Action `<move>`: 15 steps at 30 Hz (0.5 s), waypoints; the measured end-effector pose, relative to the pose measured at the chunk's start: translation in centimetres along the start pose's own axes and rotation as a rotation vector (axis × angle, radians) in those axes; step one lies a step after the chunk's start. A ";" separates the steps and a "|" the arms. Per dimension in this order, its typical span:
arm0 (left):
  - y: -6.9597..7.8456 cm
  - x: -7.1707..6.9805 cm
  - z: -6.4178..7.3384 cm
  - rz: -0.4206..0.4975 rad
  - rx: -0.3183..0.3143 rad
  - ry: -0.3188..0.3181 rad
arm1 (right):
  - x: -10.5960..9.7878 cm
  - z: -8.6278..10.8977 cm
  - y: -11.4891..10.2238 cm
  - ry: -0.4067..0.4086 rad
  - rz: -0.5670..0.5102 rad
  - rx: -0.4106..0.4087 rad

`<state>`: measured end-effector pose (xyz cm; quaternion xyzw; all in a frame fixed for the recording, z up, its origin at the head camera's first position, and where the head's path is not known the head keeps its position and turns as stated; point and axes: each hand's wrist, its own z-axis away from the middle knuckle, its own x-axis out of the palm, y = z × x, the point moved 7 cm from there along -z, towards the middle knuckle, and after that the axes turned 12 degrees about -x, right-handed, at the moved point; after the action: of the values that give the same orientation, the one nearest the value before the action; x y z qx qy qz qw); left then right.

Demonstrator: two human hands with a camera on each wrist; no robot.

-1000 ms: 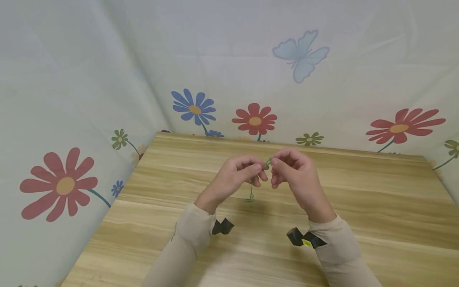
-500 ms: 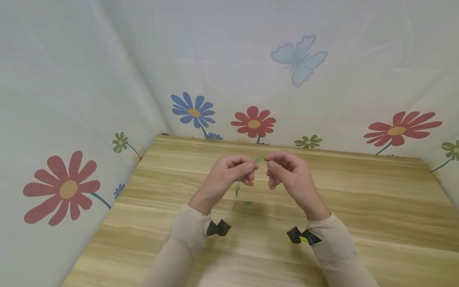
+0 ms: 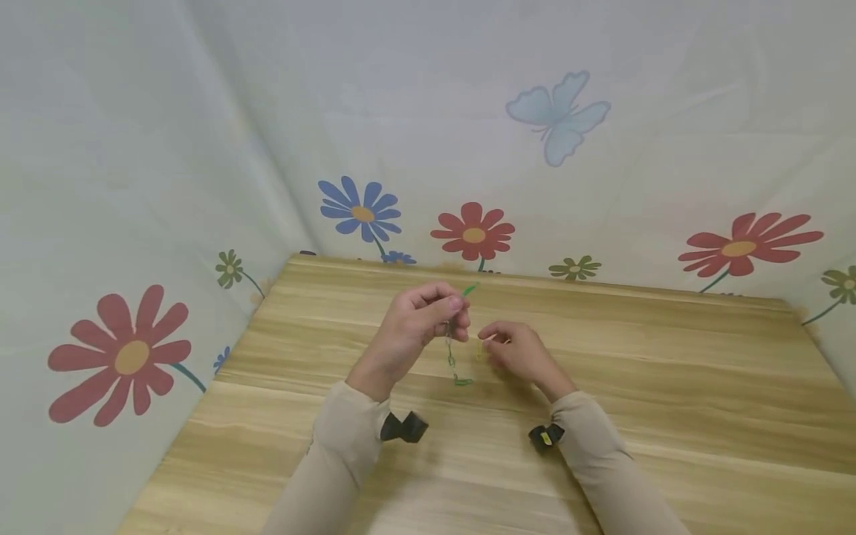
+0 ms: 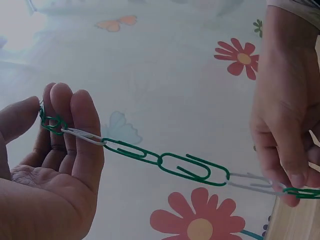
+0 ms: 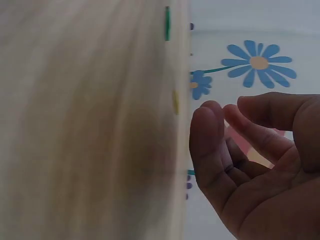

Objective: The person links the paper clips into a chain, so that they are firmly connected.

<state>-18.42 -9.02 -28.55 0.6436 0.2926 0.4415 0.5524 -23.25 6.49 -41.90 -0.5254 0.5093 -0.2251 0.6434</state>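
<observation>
My left hand (image 3: 423, 321) pinches a chain of linked paper clips, one green clip (image 3: 471, 290) poking up past the fingertips. Green and white clips of the paper clip chain (image 4: 195, 167) hang down from that hand, stretched out in the left wrist view. Lower in the head view, a green paper clip (image 3: 463, 382) shows by the chain's lower end. My right hand (image 3: 523, 354) is low over the table, its fingertips close to a yellow paper clip (image 3: 480, 351). The right wrist view shows its thumb and fingers (image 5: 206, 125) apart, with nothing between them.
The wooden table (image 3: 669, 386) runs back to a white cloth wall (image 3: 635, 171) printed with flowers and a butterfly. A second cloth side stands at the left. Black wrist cameras (image 3: 405, 427) sit on both sleeves.
The right hand has come away from the clip at the left fingertips and moved down towards the yellow paper clip. The left hand has shifted left, still holding the chain.
</observation>
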 end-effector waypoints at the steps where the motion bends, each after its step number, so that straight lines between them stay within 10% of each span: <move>1: 0.0 0.0 0.0 0.019 0.002 -0.007 | 0.2 0.0 0.3 -0.010 -0.007 0.014; 7: -0.1 0.0 -0.3 0.130 0.015 -0.056 | 0.9 0.1 1.5 -0.046 -0.028 0.048; 15: -0.5 0.1 -0.5 0.190 0.024 -0.111 | 1.1 -0.3 1.7 -0.096 0.250 -0.029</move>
<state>-18.75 -8.62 -28.96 0.6987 0.2046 0.4517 0.5157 -23.57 6.03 -43.82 -0.4772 0.5427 -0.1106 0.6823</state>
